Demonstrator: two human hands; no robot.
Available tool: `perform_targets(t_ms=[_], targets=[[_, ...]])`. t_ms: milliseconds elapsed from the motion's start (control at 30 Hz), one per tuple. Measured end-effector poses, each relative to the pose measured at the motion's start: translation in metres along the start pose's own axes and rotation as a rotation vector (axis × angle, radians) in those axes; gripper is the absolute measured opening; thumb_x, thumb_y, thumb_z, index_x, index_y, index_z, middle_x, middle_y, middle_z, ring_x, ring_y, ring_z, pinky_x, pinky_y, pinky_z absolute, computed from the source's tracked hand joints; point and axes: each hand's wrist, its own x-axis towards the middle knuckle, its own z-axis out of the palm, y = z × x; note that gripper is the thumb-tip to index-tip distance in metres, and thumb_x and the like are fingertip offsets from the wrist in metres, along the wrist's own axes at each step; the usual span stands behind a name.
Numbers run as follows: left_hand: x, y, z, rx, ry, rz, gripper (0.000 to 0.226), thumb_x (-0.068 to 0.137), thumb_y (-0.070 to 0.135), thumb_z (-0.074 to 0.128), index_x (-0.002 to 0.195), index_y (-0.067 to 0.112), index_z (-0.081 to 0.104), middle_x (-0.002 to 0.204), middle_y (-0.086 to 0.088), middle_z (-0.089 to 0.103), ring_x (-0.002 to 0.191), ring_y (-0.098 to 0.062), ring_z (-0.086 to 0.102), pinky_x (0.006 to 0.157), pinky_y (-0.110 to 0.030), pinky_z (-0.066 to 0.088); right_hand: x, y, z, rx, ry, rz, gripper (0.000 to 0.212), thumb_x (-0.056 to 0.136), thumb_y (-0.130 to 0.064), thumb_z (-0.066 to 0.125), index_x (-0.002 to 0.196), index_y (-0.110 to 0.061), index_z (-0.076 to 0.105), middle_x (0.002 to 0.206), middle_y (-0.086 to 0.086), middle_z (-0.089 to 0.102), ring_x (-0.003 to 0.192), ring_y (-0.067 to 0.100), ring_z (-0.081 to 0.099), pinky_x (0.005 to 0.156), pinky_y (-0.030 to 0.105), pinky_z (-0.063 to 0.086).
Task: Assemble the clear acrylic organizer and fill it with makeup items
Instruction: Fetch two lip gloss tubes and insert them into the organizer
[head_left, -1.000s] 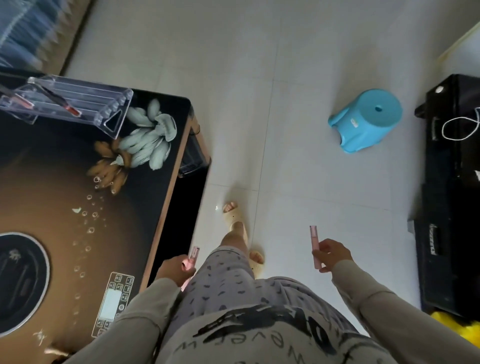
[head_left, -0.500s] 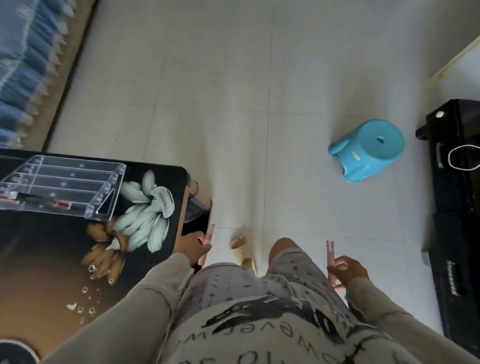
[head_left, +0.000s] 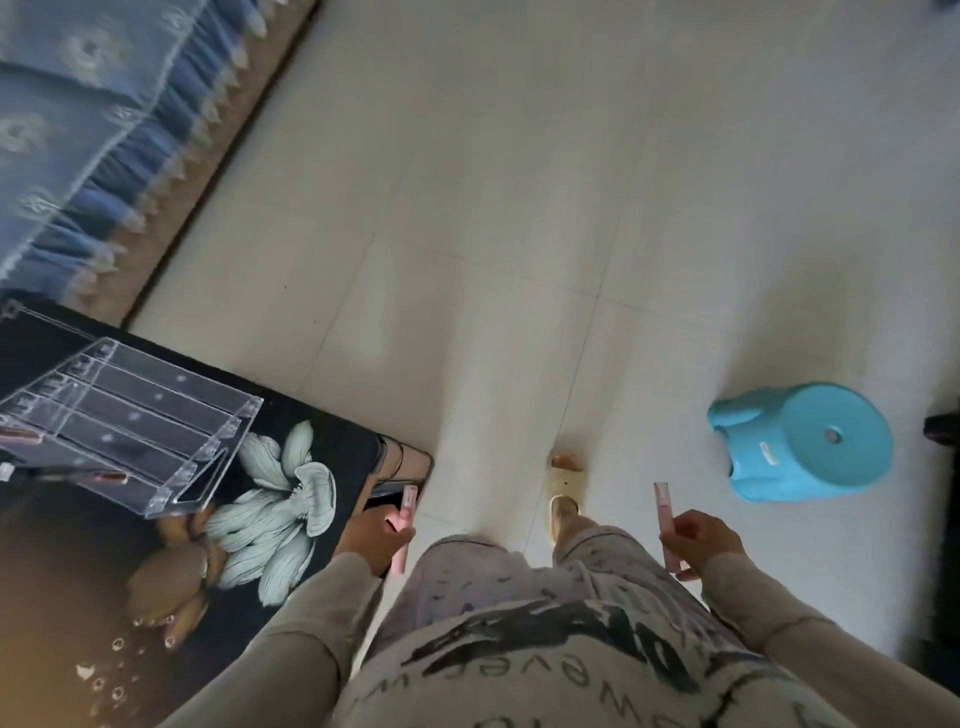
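The clear acrylic organizer (head_left: 130, 421) stands on the dark flower-patterned table (head_left: 156, 597) at the left, with a few slim makeup items lying in its stepped slots. My left hand (head_left: 376, 538) is at the table's right corner, shut on a pink lip gloss tube (head_left: 404, 527) that points upward. My right hand (head_left: 701, 540) hangs over the floor to the right of my legs, shut on a second pink tube (head_left: 666, 522), also held upright. Neither hand touches the organizer.
A turquoise plastic stool (head_left: 810, 441) lies tipped on the white tiled floor at the right. A blue fringed sofa cover (head_left: 78, 130) fills the upper left. My slippered foot (head_left: 563, 499) stands between the hands. A dark cabinet edge (head_left: 943, 431) shows at far right.
The view has swung forward as I walk: the table and organizer slid down and left, the stool moved lower right. Both hands still hold their pink tubes.
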Motion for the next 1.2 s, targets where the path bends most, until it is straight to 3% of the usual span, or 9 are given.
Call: perform_targets(t_ms=[133, 300, 467, 600, 767, 867, 1033, 1133, 1200], targets=[[0.006, 0.018, 0.01, -0.148, 0.017, -0.13, 0.024, 0.087, 0.021, 0.061, 0.103, 0.002, 0.062, 0.122, -0.016, 0.062, 0.106, -0.029, 0.062, 0.085, -0.029, 0.047, 0.039, -0.064, -0.052, -0.052, -0.038, -0.11, 0.009, 0.084, -0.003, 0.059, 0.093, -0.001, 0.057, 0.089, 0.014, 0.059, 0.074, 0.033, 0.058, 0.072, 0.043, 0.057], [0.007, 0.043, 0.022, -0.288, 0.025, -0.277, 0.032, 0.088, 0.024, 0.059, 0.114, 0.006, 0.061, 0.116, -0.013, 0.067, 0.109, -0.025, 0.061, 0.088, -0.024, 0.043, 0.081, -0.139, -0.097, -0.247, -0.054, -0.278, 0.012, 0.082, -0.002, 0.061, 0.093, 0.001, 0.06, 0.098, 0.019, 0.064, 0.074, 0.03, 0.057, 0.04, 0.02, 0.052], [0.026, 0.06, 0.009, -0.395, 0.07, -0.341, 0.029, 0.087, 0.024, 0.06, 0.109, 0.007, 0.063, 0.112, -0.013, 0.069, 0.107, -0.025, 0.062, 0.087, -0.025, 0.043, 0.102, -0.208, -0.11, -0.348, -0.076, -0.312, 0.022, 0.082, -0.001, 0.062, 0.102, 0.007, 0.06, 0.091, 0.012, 0.058, 0.076, 0.03, 0.056, 0.07, 0.041, 0.056], [0.053, 0.065, -0.019, -0.446, 0.09, -0.363, 0.028, 0.088, 0.028, 0.059, 0.106, 0.007, 0.063, 0.11, -0.012, 0.069, 0.105, -0.026, 0.062, 0.086, -0.027, 0.043, 0.113, -0.259, -0.1, -0.44, -0.109, -0.346, 0.02, 0.082, -0.002, 0.061, 0.101, 0.005, 0.061, 0.096, 0.016, 0.063, 0.076, 0.03, 0.057, 0.061, 0.036, 0.057], [0.089, 0.06, -0.084, -0.541, 0.137, -0.385, 0.025, 0.088, 0.027, 0.058, 0.104, 0.008, 0.065, 0.11, -0.013, 0.069, 0.104, -0.029, 0.063, 0.087, -0.028, 0.045, 0.115, -0.328, -0.082, -0.472, -0.125, -0.284, 0.017, 0.084, -0.003, 0.06, 0.1, 0.004, 0.059, 0.091, 0.014, 0.059, 0.076, 0.031, 0.057, 0.071, 0.039, 0.056], [0.108, 0.055, -0.129, -0.548, 0.138, -0.388, 0.018, 0.089, 0.027, 0.054, 0.082, 0.012, 0.062, 0.107, -0.016, 0.069, 0.101, -0.03, 0.064, 0.083, -0.029, 0.047, 0.116, -0.372, -0.068, -0.449, -0.106, -0.271, 0.012, 0.084, -0.001, 0.059, 0.095, 0.003, 0.058, 0.093, 0.017, 0.06, 0.076, 0.033, 0.058, 0.072, 0.044, 0.057], [0.138, 0.036, -0.196, -0.554, 0.157, -0.403, 0.027, 0.088, 0.03, 0.055, 0.104, 0.01, 0.063, 0.107, -0.011, 0.07, 0.101, -0.027, 0.064, 0.074, -0.023, 0.04, 0.118, -0.453, -0.036, -0.421, -0.088, -0.332, 0.02, 0.082, 0.001, 0.059, 0.102, 0.007, 0.061, 0.103, 0.023, 0.064, 0.082, 0.035, 0.059, 0.07, 0.045, 0.057], [0.151, 0.027, -0.224, -0.66, 0.187, -0.415, 0.026, 0.087, 0.027, 0.057, 0.103, 0.007, 0.062, 0.092, -0.012, 0.07, 0.086, -0.027, 0.065, 0.074, -0.027, 0.046, 0.119, -0.496, -0.017, -0.518, -0.072, -0.422, 0.02, 0.081, -0.004, 0.062, 0.099, 0.006, 0.065, 0.103, 0.022, 0.068, 0.095, 0.04, 0.063, 0.089, 0.05, 0.051], [0.16, 0.022, -0.235, -0.745, 0.228, -0.423, 0.025, 0.086, 0.026, 0.058, 0.101, 0.006, 0.063, 0.082, -0.009, 0.065, 0.072, -0.022, 0.059, 0.067, -0.024, 0.044, 0.121, -0.529, -0.004, -0.564, -0.087, -0.452, 0.02, 0.081, -0.004, 0.062, 0.098, 0.005, 0.065, 0.099, 0.02, 0.068, 0.089, 0.038, 0.063, 0.085, 0.049, 0.053]])
